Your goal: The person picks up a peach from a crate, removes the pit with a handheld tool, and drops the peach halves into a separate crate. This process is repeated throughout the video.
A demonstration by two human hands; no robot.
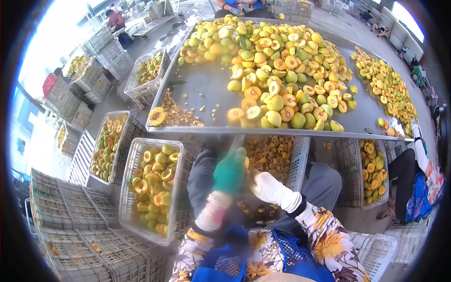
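My left hand (pixel 229 173), in a green glove, is smeared by motion in front of my lap. A small yellowish piece shows at its edge, too blurred to name. Close beside it, my right hand (pixel 270 189) in a white glove has its fingers closed around something small and brownish that I cannot make out. Beneath and beyond both hands, a crate (pixel 300 162) between my legs holds many brown-orange peach stones (pixel 270 152). On the metal table (pixel 197 87) ahead lies a large heap of yellow-green peaches (pixel 286 66), many of them cut in half.
Crates of peaches (pixel 152 188) stand at my left, with stacked crates (pixel 80 221) nearer. Another peach crate (pixel 373 171) is at the right. Loose stones (pixel 181 113) lie on the table's left corner. A co-worker's gloved hand (pixel 416 129) reaches the right edge; another person (pixel 242 7) sits opposite.
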